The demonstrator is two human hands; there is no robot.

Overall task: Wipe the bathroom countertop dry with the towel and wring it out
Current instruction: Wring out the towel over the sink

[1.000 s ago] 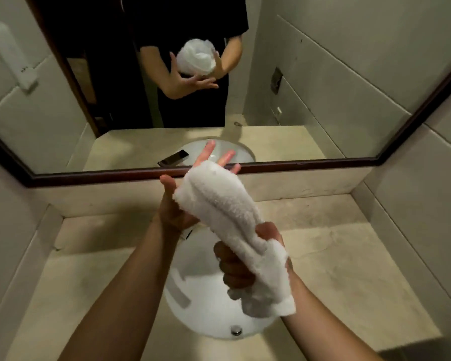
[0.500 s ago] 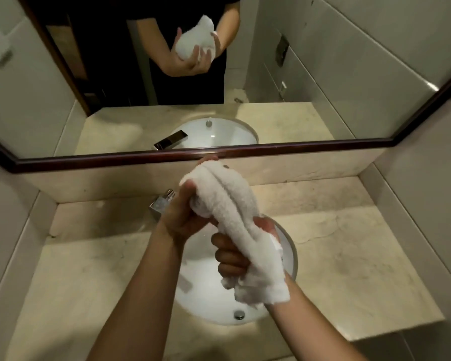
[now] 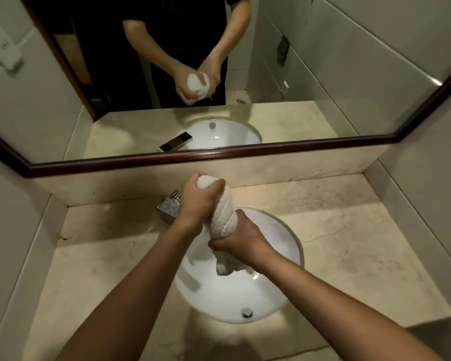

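The white terry towel (image 3: 225, 214) is held in the air over the round white basin (image 3: 271, 259), twisted into a ropy, ribbed roll that runs from about 12 o'clock down to 6 o'clock. The left grip (image 3: 198, 201) is clamped round its top end, fingers curled tight, with a knob of cloth bulging above the fist. The right grip (image 3: 242, 238) is clamped round the lower part, and a crumpled tail hangs below it over the bowl. At 9 o'clock of the left grip, partly hidden by that wrist, stands a square chrome tap (image 3: 168, 209). The glossy basin is sunk into a matt beige stone desk (image 3: 362, 243), veined and mottled with dull patches. A small round metal fitting (image 3: 246, 313) sits on the basin wall at 6 o'clock. At 12 o'clock a dark wooden frame (image 3: 219, 155) edges the mirror (image 3: 323, 74), which repeats both fists and the towel
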